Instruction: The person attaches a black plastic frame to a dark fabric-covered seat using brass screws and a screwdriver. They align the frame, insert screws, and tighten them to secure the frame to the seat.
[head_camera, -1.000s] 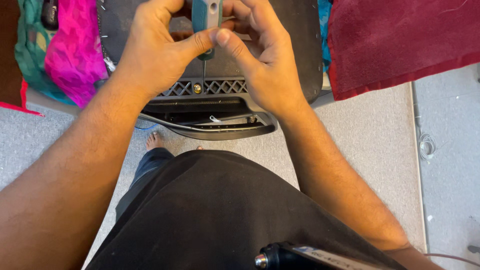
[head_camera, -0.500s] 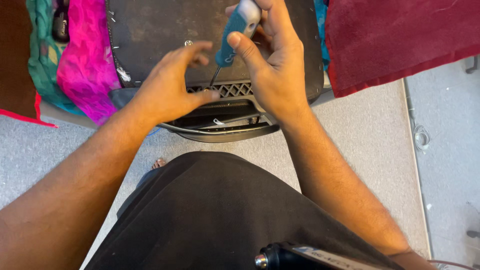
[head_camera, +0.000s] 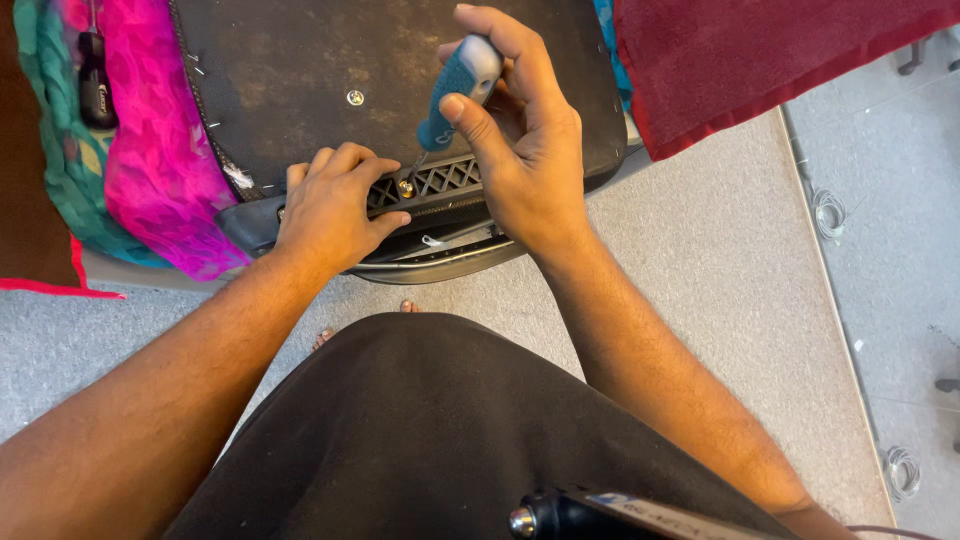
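A large dark panel (head_camera: 300, 70) with a black plastic grille (head_camera: 450, 180) along its near edge lies in front of me. My right hand (head_camera: 520, 150) grips a screwdriver (head_camera: 455, 90) with a blue and grey handle, its tip down on a brass screw (head_camera: 406, 187) in the grille. Just left of that screw, my left hand (head_camera: 335, 205) rests on the grille's edge with its fingers curled over it.
Pink and green cloth (head_camera: 150, 150) lies to the left with a second dark-handled tool (head_camera: 97, 85) on it. A dark red cloth (head_camera: 750, 60) covers the upper right. Grey carpet (head_camera: 700, 300) lies below, tiled floor (head_camera: 890, 250) with coiled wires to the right.
My left hand has let go of the screwdriver and dropped onto the grille edge. My right hand now holds the screwdriver alone, tilted onto the screw.
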